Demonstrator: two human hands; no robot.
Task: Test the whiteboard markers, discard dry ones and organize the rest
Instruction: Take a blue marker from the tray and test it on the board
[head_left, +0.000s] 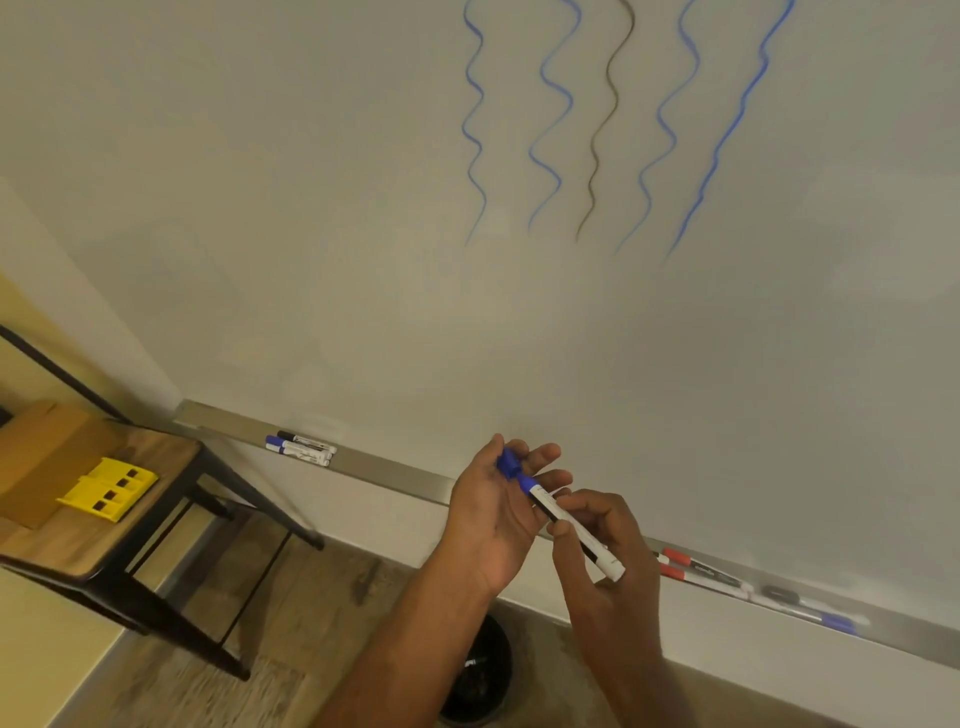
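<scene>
Head view:
- A blue marker (563, 519) is held in front of the whiteboard (311, 234), just above the tray (395, 475) along its lower edge.
- The right hand (605, 551) is closed on the marker's white barrel, thumb and fingers (582, 501) clamped round it.
- The left hand (501, 512) is cupped; its fingers are closed on the blue cap (508, 462), which sits at the marker's tip end. Whether the cap is seated cannot be told.
- Five wavy test lines (623, 130), four blue and one dark, are seen on the whiteboard above the hands.
- Left on the tray, a group of markers (302, 448) lies together.
- Right on the tray, red-capped markers (701, 571) and further markers (810, 605) lie; the latter are blurred.
- Below the tray, a dark bin (480, 675) stands on the floor.
- Left of the tray, a yellow holder (106, 488) rests on a tabletop (156, 447).
</scene>
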